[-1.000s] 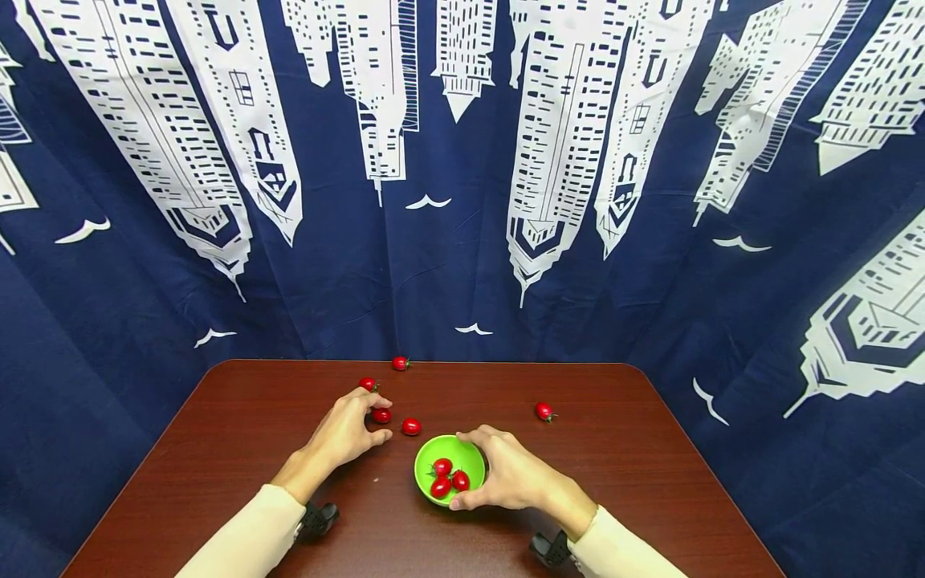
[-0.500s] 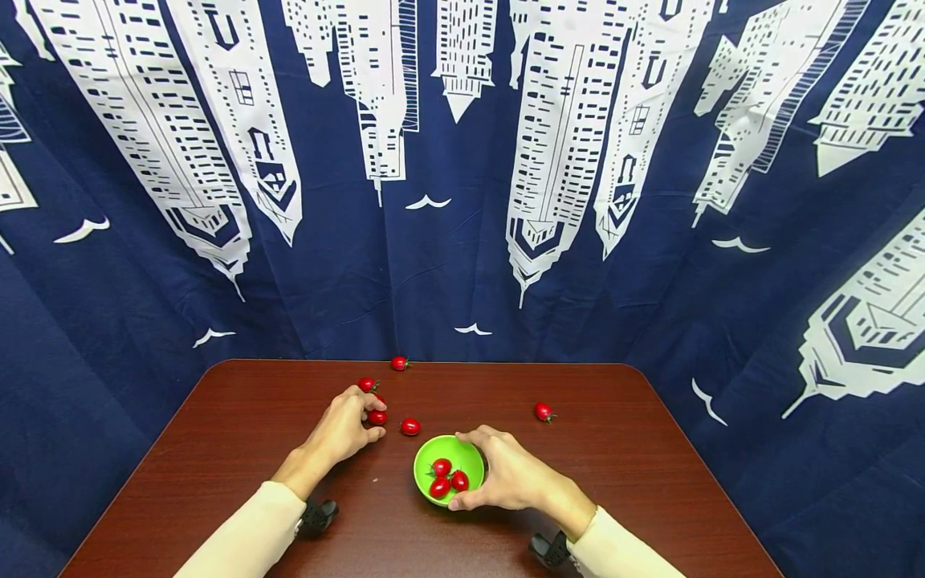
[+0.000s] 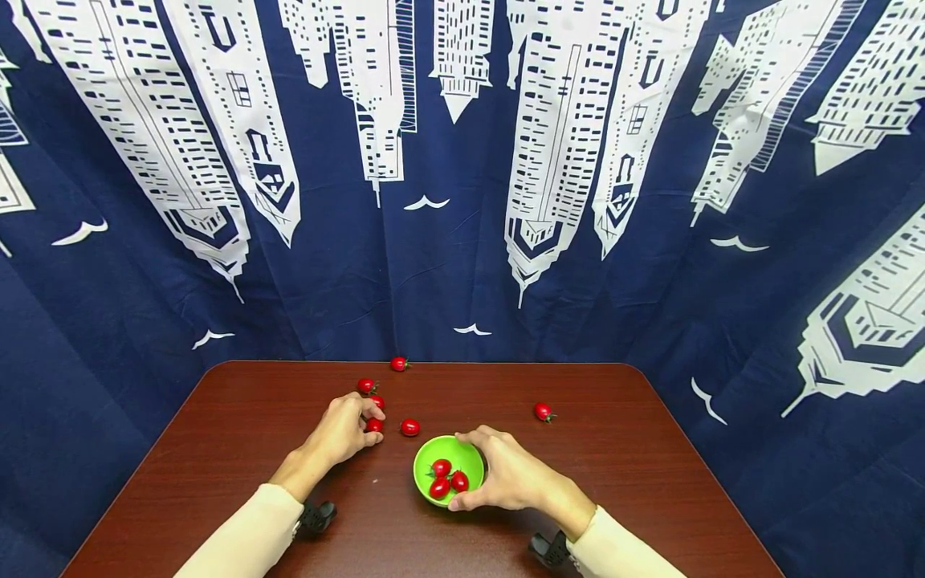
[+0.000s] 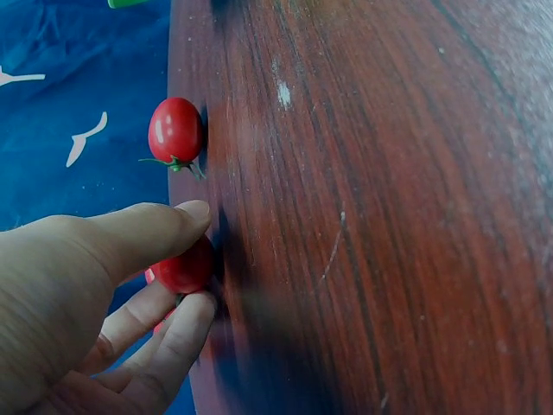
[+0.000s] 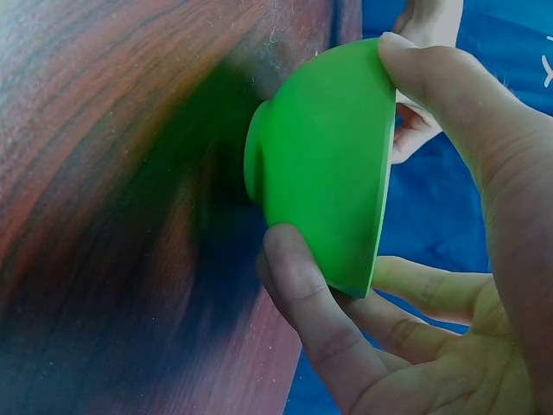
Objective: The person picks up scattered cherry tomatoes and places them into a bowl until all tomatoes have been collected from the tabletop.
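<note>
A dark red-brown wooden table (image 3: 621, 474) with rounded corners carries everything here. On it stands a small green bowl (image 3: 432, 453), clasped round its far and near rim by the fingers of the right hand (image 3: 509, 479). Loose cherry tomatoes lie on the bare wood — one (image 3: 373, 425) pinched on the tabletop between the thumb and fingertips of the left hand (image 3: 340, 431), another (image 3: 409, 427) just to the right of those fingertips, between them and the bowl. One (image 3: 366, 385) sits just beyond the left knuckles, one (image 3: 398, 364) farther off at the table's back edge — and one (image 3: 543, 412) lies beyond the right hand's fingers, well apart.
</note>
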